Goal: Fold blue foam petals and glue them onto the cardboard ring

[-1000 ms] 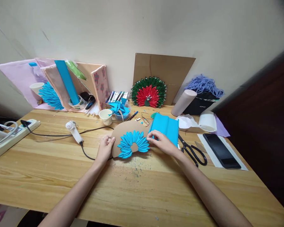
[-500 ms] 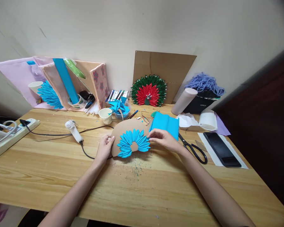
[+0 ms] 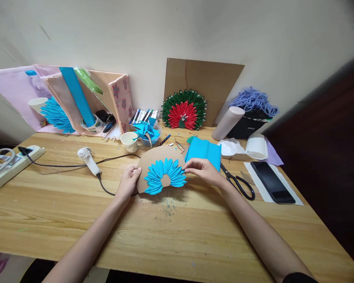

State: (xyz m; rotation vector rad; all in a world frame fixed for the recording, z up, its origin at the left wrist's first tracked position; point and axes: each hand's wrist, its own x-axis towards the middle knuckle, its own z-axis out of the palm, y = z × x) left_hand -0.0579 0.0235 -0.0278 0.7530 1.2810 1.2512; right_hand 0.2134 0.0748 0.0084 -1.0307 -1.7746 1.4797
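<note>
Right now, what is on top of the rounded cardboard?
Blue petals fan across the rounded cardboard, and the left hand overlaps its edge. The surface beneath them is covered, so I cannot see it.

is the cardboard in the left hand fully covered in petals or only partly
Only partly: blue petals form a fan, but bare brown cardboard shows above it, left of it and at its centre.

bright blue petals [image 3: 157, 173], brown cardboard base [image 3: 146, 159], blue paper [image 3: 205, 151], green-edged red fan [image 3: 183, 112], flower-patterned pink panel [image 3: 120, 103]
</note>
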